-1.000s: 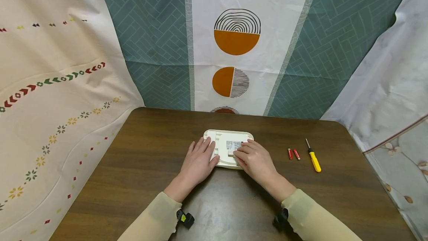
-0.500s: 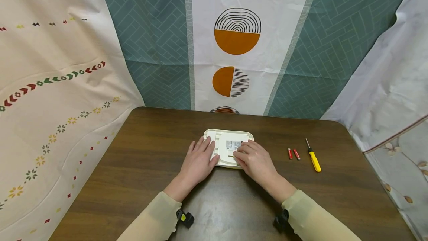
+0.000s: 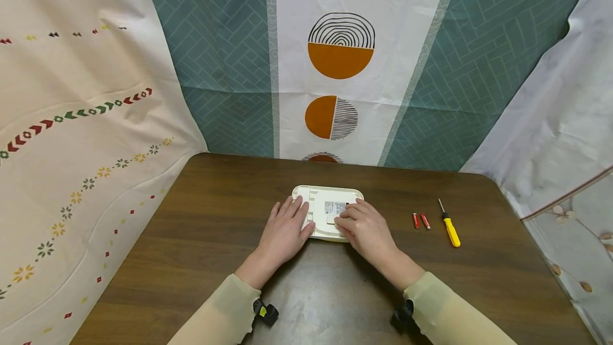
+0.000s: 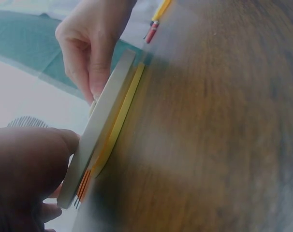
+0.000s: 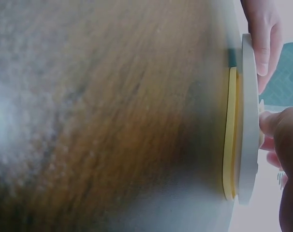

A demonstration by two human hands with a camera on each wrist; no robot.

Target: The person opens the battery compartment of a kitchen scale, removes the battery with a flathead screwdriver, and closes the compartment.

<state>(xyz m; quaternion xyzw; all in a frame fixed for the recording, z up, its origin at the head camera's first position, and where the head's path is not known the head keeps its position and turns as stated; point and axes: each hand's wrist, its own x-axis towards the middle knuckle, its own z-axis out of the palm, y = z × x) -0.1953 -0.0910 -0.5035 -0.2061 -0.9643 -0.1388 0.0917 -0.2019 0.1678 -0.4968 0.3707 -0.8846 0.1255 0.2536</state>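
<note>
Hands met over a flat, cream plastic device (image 3: 327, 212) that lay face down on the dark wood-grain table (image 3: 201, 238), its long axis running left to right across the person's view and its ribbed underside with a small printed label turned up. The device had rounded corners, and the wrist views showed a thin yellow layer beneath its pale upper shell, against the tabletop. The left hand (image 3: 284, 230) rested flat on the device's left part, fingers straight and together, thumb against its near edge. The right hand (image 3: 365, 228) covered the device's right part, fingers bent with their tips pressing near the label; whether they pinched anything could not be told. To the right of the device, well apart from it, lay two small red batteries (image 3: 420, 221) side by side, and beyond them a yellow-handled screwdriver (image 3: 449, 225), its metal tip pointing away from the person. Patterned cloths hung behind the table.
</note>
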